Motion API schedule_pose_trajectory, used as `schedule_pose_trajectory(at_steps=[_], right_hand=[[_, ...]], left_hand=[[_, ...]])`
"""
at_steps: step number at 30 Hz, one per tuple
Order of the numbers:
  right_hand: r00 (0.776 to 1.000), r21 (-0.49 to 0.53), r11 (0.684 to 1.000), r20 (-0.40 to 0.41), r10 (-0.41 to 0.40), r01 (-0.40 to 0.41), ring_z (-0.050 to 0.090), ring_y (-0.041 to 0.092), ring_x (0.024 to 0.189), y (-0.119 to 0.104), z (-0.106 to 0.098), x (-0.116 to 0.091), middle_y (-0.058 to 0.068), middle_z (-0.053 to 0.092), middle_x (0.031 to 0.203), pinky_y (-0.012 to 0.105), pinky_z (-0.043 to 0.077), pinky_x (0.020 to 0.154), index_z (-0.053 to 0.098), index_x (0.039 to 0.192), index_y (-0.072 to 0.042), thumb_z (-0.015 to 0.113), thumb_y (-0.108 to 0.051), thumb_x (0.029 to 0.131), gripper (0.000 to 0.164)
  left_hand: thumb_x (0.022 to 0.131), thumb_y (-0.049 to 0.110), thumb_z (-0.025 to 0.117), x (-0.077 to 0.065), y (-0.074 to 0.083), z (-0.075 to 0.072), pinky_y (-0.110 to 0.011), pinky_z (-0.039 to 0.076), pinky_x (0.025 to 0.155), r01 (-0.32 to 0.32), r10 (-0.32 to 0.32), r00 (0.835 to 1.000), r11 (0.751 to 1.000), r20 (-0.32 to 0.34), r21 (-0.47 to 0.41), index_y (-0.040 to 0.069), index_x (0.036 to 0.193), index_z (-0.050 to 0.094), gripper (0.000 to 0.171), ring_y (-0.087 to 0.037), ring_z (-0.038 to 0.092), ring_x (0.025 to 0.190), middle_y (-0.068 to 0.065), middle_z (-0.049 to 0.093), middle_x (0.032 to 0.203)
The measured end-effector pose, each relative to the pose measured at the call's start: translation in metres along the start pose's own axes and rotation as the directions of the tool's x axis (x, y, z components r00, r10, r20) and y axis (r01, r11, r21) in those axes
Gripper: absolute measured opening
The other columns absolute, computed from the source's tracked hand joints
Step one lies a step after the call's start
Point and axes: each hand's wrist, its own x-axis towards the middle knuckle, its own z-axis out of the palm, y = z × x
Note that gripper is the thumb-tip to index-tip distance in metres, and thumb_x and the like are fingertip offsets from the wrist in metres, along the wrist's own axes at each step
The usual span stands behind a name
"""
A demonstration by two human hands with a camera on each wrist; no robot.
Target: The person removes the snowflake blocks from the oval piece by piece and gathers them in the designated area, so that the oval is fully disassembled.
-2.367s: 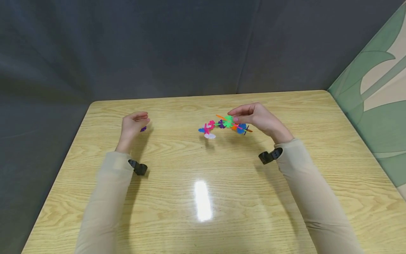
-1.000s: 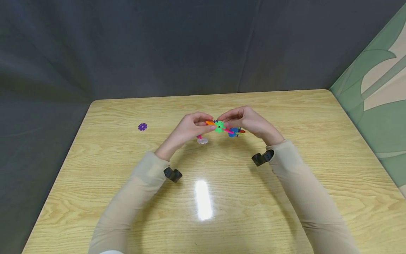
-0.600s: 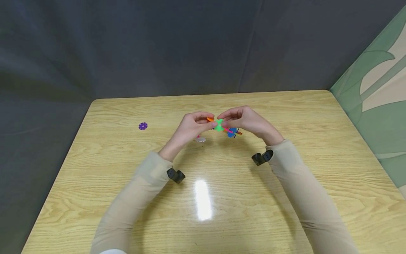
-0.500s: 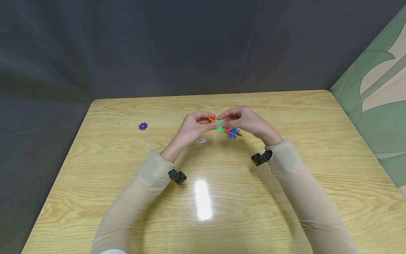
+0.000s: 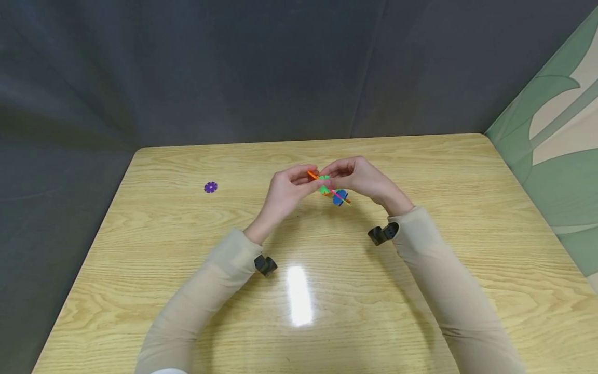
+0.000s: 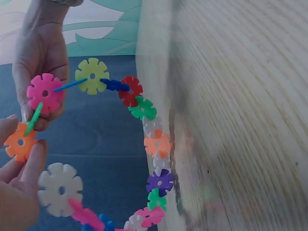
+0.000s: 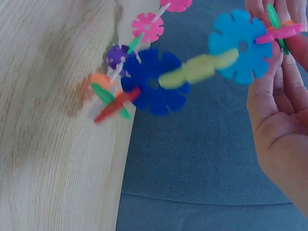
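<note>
A chain of coloured plastic snowflake discs hangs from both hands, several discs slotted edge to edge. My left hand (image 5: 287, 192) pinches an orange disc (image 6: 20, 142) at one end, between thumb and fingers. My right hand (image 5: 366, 182) pinches the green disc (image 5: 324, 185) joined to it, beside a pink disc (image 6: 45, 93). The fingertips of both hands almost meet. In the left wrist view, the chain curves down close to the table and back to a white disc (image 6: 61, 189) near my left hand. A light blue disc (image 7: 240, 46) hangs beside my right hand in the right wrist view.
One loose purple snowflake disc (image 5: 211, 187) lies flat at the left on the wood-grain table (image 5: 299, 348). A dark cloth (image 5: 252, 72) hangs behind the far edge, and a green leaf-patterned panel (image 5: 570, 182) stands at the right.
My left hand has left the purple disc at the left and come over to the chain, where it pinches the orange disc. My right hand has shifted slightly left with the chain.
</note>
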Motion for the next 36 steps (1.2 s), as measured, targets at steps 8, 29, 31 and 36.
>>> schedule_pose_trajectory(at_steps=[8, 29, 31, 36], right_hand=[[0.998, -0.038, 0.998, 0.046, -0.039, 0.041, 0.065, 0.009, 0.083, -0.003, -0.004, -0.002, -0.008, 0.07, 0.09, 0.026, 0.052, 0.087, 0.064, 0.116, 0.001, 0.062, -0.012, 0.092, 0.028], [0.994, -0.074, 0.996, 0.102, -0.043, 0.05, 0.066, 0.007, 0.087, -0.004, -0.012, -0.01, -0.003, 0.072, 0.097, 0.022, 0.053, 0.085, 0.063, 0.116, 0.006, 0.06, -0.008, 0.092, 0.028], [0.994, -0.079, 0.996, 0.102, -0.039, 0.047, 0.066, 0.007, 0.087, -0.005, -0.012, -0.011, -0.003, 0.072, 0.097, 0.022, 0.053, 0.085, 0.063, 0.116, 0.005, 0.06, -0.009, 0.092, 0.028], [0.992, -0.09, 0.995, 0.119, -0.038, 0.048, 0.065, 0.007, 0.084, -0.004, -0.013, -0.011, -0.003, 0.072, 0.095, 0.023, 0.053, 0.084, 0.063, 0.115, 0.005, 0.061, -0.008, 0.092, 0.028]], left_hand=[[0.087, 0.02, 0.071, -0.001, -0.001, 0.001, -0.028, 0.058, 0.085, -0.034, 0.034, 0.999, 0.999, 0.013, 0.016, 0.006, 0.127, 0.061, 0.044, -0.023, 0.068, 0.105, -0.013, 0.069, 0.116], [0.091, 0.013, 0.064, 0.004, -0.003, 0.005, -0.028, 0.055, 0.092, -0.026, 0.025, 0.994, 1.0, 0.11, 0.008, 0.005, 0.134, 0.055, 0.044, -0.025, 0.064, 0.112, -0.016, 0.065, 0.122], [0.091, 0.013, 0.065, 0.003, -0.003, 0.005, -0.028, 0.055, 0.092, -0.022, 0.021, 0.994, 1.0, 0.108, 0.011, 0.006, 0.134, 0.055, 0.045, -0.025, 0.063, 0.112, -0.015, 0.065, 0.122], [0.091, 0.014, 0.065, 0.003, -0.004, 0.006, -0.028, 0.055, 0.091, -0.025, 0.022, 0.993, 0.999, 0.116, 0.023, 0.005, 0.134, 0.055, 0.044, -0.024, 0.064, 0.111, -0.015, 0.065, 0.122]])
